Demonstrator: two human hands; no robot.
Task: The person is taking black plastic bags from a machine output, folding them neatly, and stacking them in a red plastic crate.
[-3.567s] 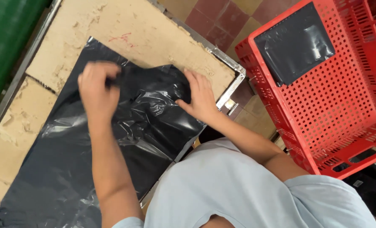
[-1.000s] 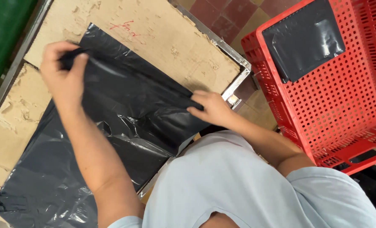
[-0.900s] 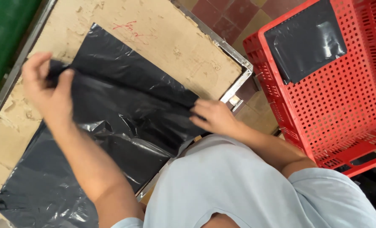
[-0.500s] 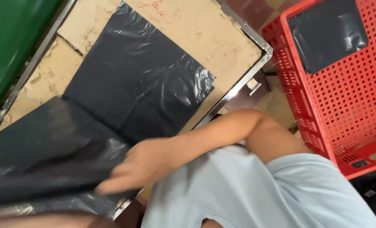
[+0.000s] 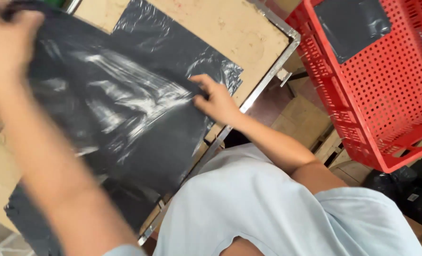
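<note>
The black plastic bag (image 5: 121, 118) is stretched between the two hands, its long axis running from the upper left of the view down and rightward toward the edge of the surface (image 5: 230, 33). The far end points up and left, where the left hand (image 5: 7, 40) is closed on it; the near end is pinched by the right hand (image 5: 215, 99), thumb on top and fingers curled over the edge. The hands are well apart, each clamped on its own end of the bag.

The bag is thin, glossy and dark, pulled fairly flat, with pale streaks of glare and fine creases along its length. It hangs just above a stack of black bags (image 5: 182, 47) lying flat on the tan, worn surface, which has a metal rim (image 5: 267, 80). To the right stands a red perforated crate (image 5: 386, 95) with another dark bag (image 5: 353, 23) laid flat inside.

Half a second ago the bag lay bunched low at the left with one hand beside it near the person's body; now it is lifted and spread across the stack, and the left arm crosses the foreground, blurred.
</note>
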